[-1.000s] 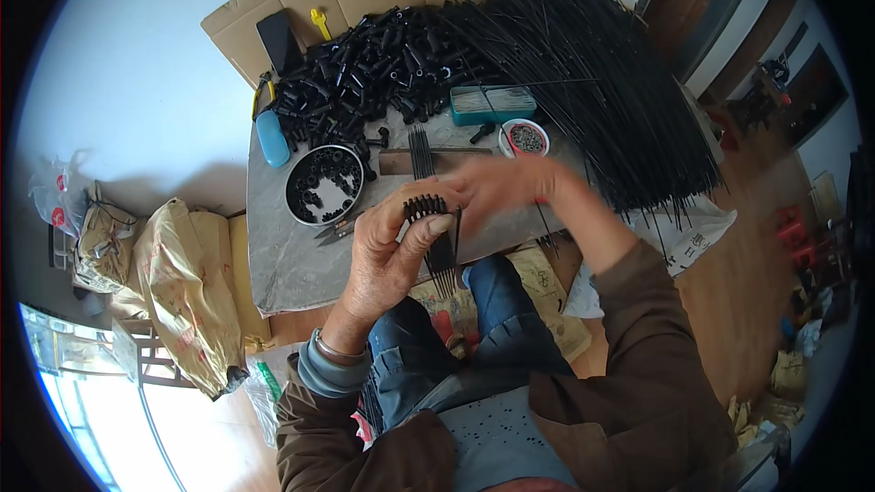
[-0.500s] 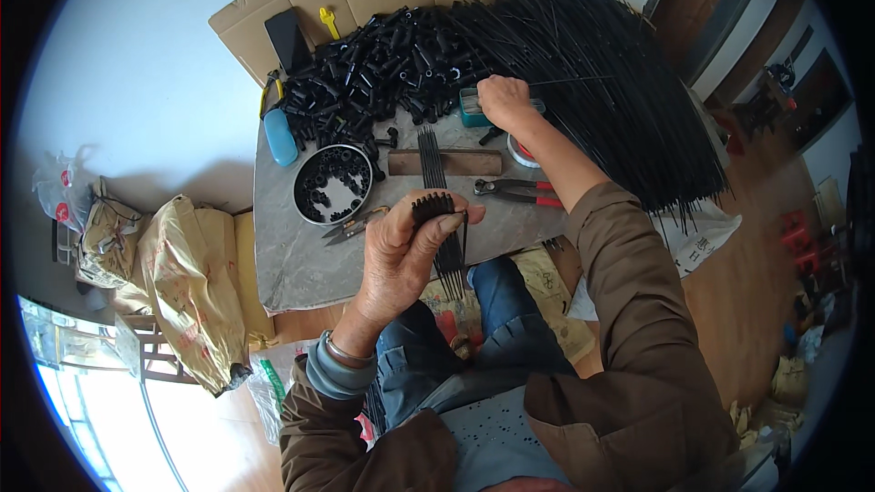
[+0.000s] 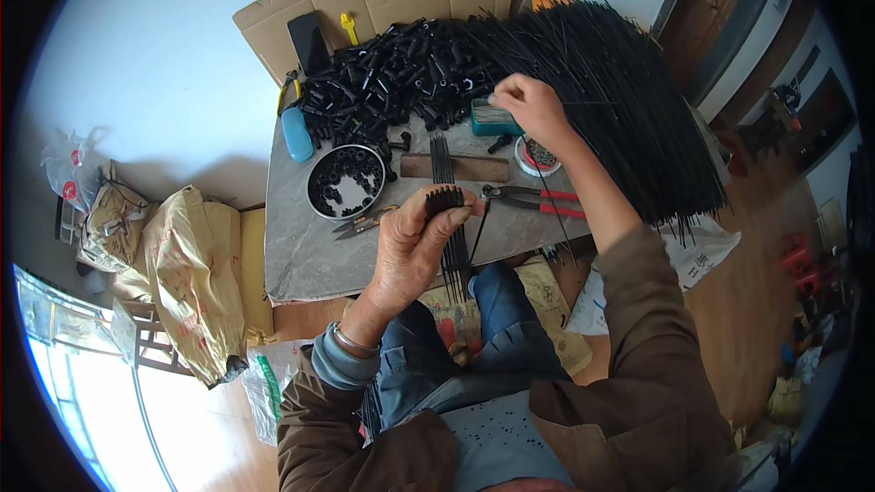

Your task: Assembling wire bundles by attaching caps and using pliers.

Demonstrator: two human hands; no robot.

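My left hand (image 3: 401, 251) is closed over the near part of the table, its thumb and fingers pinching a comb-like row of small black pieces (image 3: 444, 201). A bundle of thin black rods (image 3: 441, 159) runs beneath it, across a wooden block (image 3: 497, 169) and down toward my lap. My right hand (image 3: 536, 112) is pinched at the green box (image 3: 483, 127), which holds thin silvery pins (image 3: 493, 116). What its fingertips hold is hidden. A single thin black rod (image 3: 550, 196) slants down from beside this hand, passing in front of the red-handled pliers (image 3: 524, 198).
A big heap of black fittings (image 3: 392, 73) and a large pile of black rods (image 3: 620, 109) cover the table's far side. Nearer lie a round pan (image 3: 313, 203) of small black rings, scissors (image 3: 365, 222), a blue case (image 3: 296, 135) and a round dish (image 3: 522, 164) of small metal parts.
My right hand has drawn slightly right and back from over the green box, uncovering its pins and the round dish. A thin rod now hangs beside it. My left hand keeps its grip.
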